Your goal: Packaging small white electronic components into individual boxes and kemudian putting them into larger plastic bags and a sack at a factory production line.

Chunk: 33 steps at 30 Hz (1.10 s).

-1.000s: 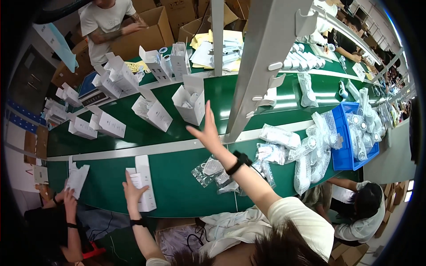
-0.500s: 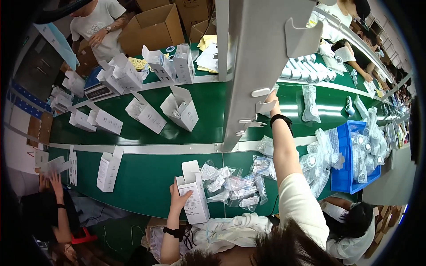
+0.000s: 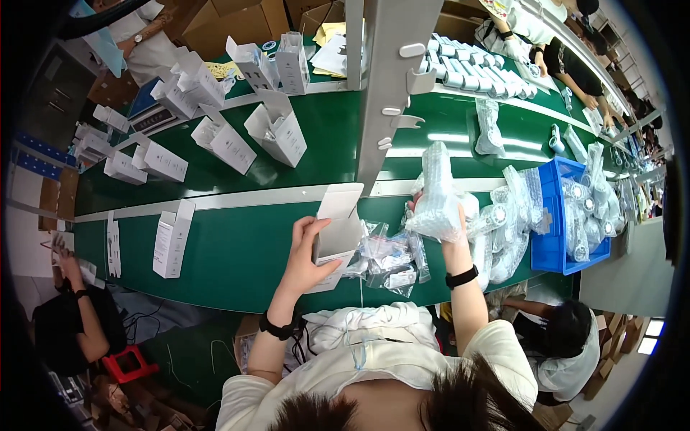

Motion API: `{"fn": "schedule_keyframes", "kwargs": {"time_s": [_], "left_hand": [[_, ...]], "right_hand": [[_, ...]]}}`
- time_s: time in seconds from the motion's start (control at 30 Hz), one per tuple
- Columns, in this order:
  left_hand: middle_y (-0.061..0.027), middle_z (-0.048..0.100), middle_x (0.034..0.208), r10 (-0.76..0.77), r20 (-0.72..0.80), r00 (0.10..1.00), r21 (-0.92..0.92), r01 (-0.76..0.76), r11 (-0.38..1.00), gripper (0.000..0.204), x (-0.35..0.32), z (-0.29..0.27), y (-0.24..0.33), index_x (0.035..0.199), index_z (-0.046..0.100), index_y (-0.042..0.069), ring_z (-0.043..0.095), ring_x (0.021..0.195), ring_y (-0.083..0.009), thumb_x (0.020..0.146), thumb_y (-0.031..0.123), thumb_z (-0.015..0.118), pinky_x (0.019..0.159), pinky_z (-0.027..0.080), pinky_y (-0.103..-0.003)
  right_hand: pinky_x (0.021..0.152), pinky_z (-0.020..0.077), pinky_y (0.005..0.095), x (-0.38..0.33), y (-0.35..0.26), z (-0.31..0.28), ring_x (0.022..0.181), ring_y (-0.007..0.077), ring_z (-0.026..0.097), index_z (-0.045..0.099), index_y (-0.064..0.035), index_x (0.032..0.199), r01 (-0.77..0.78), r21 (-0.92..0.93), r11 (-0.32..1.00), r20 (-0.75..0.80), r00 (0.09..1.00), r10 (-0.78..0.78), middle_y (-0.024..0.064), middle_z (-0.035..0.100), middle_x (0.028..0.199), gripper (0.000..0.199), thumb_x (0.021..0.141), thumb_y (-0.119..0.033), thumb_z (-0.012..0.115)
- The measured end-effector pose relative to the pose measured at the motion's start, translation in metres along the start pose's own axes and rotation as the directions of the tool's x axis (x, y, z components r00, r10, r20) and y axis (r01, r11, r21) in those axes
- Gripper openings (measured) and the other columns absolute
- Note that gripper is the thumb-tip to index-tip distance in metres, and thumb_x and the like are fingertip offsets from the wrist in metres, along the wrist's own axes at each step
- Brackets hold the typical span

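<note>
My left hand (image 3: 310, 251) grips a white carton (image 3: 339, 233) with its top flap raised and its mouth tilted toward me. In my right hand (image 3: 454, 224) is a bubble-wrapped item (image 3: 437, 190), held up over the bench to the right of the carton. The wrap blurs what is inside, and most of my right fingers are hidden behind it. Between the two hands, small clear bags of parts (image 3: 392, 255) lie in a heap on the green bench (image 3: 237, 251).
A blue bin (image 3: 550, 244) of bubble-wrapped items stands at the right, with more wrapped items (image 3: 507, 230) piled beside it. A grey post (image 3: 392, 79) rises ahead. Open white cartons (image 3: 277, 133) line the conveyor; another carton (image 3: 171, 241) stands left. Co-workers sit at both sides.
My right hand has come back from reaching far across beside the post and now holds a bubble-wrapped item. My left hand has lifted and tilted the carton, turning its open mouth toward me.
</note>
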<state>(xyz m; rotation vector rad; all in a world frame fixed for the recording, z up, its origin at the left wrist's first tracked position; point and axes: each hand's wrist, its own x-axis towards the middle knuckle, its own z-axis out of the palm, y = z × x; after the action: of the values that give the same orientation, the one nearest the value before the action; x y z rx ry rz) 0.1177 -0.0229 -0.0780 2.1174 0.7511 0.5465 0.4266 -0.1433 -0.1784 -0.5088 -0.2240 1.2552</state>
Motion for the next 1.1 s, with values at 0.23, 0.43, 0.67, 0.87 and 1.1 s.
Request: {"fn": "schedule_keyframes", "kwargs": {"time_s": [0.23,0.43,0.67,0.87,1.1], "left_hand": [[-0.0155,0.04,0.117,0.073,0.005,0.997,0.162,-0.072,0.984,0.072,0.002,0.03,0.008,0.112,0.036,0.009,0.044,0.105,-0.0326,0.053,0.011,0.077,0.083,0.041,-0.038],[-0.0185,0.039,0.12,0.045,-0.094,0.995,0.181,-0.027,0.983,0.074,-0.005,0.043,0.007,0.108,0.029,0.006,0.045,0.104,-0.0333,0.054,0.012,0.079,0.083,0.041,-0.038],[-0.0226,0.038,0.118,0.178,-0.404,0.897,0.09,-0.155,0.984,0.08,-0.007,0.048,-0.005,0.105,0.023,0.007,0.047,0.098,-0.0348,0.05,0.012,0.082,0.081,0.041,-0.041],[-0.023,0.035,0.12,0.044,-0.377,0.925,-0.186,-0.122,0.975,0.075,-0.009,0.048,-0.008,0.102,0.023,0.008,0.046,0.102,-0.0322,0.054,0.01,0.081,0.083,0.039,-0.039],[-0.0241,0.032,0.121,0.13,-0.47,0.873,-0.243,-0.269,0.932,0.072,-0.041,0.056,-0.022,0.103,0.023,0.009,0.042,0.108,-0.0332,0.058,0.009,0.078,0.087,0.036,-0.039]], "right_hand": [[0.085,0.0426,0.0391,-0.035,0.025,0.067,0.105,0.0276,0.049,0.036,-0.0021,0.12,0.142,0.236,0.961,-0.261,0.962,-0.078,0.0143,0.05,0.111,0.042,0.082,-0.012,0.051],[0.09,0.0376,0.0401,-0.015,0.053,0.175,0.112,0.0313,0.041,0.033,-0.0062,0.122,0.423,-0.254,0.87,-0.268,0.833,-0.483,0.0159,0.043,0.114,0.057,0.073,-0.004,0.062],[0.094,0.0316,0.0397,-0.006,0.071,0.185,0.118,0.0349,0.031,0.041,-0.0137,0.118,0.587,-0.806,0.076,0.457,0.698,-0.551,0.0158,0.04,0.116,0.059,0.066,-0.004,0.068],[0.094,0.0311,0.0412,-0.007,0.04,0.187,0.117,0.0379,0.032,0.057,-0.0139,0.103,0.657,-0.71,-0.253,0.695,0.711,-0.107,0.0144,0.039,0.12,0.038,0.067,-0.007,0.066],[0.086,0.0399,0.0407,-0.005,0.023,0.036,0.105,0.0294,0.045,0.059,-0.0137,0.102,0.127,-0.912,-0.389,0.279,0.89,-0.362,0.0109,0.049,0.113,0.038,0.065,-0.011,0.067]]}}
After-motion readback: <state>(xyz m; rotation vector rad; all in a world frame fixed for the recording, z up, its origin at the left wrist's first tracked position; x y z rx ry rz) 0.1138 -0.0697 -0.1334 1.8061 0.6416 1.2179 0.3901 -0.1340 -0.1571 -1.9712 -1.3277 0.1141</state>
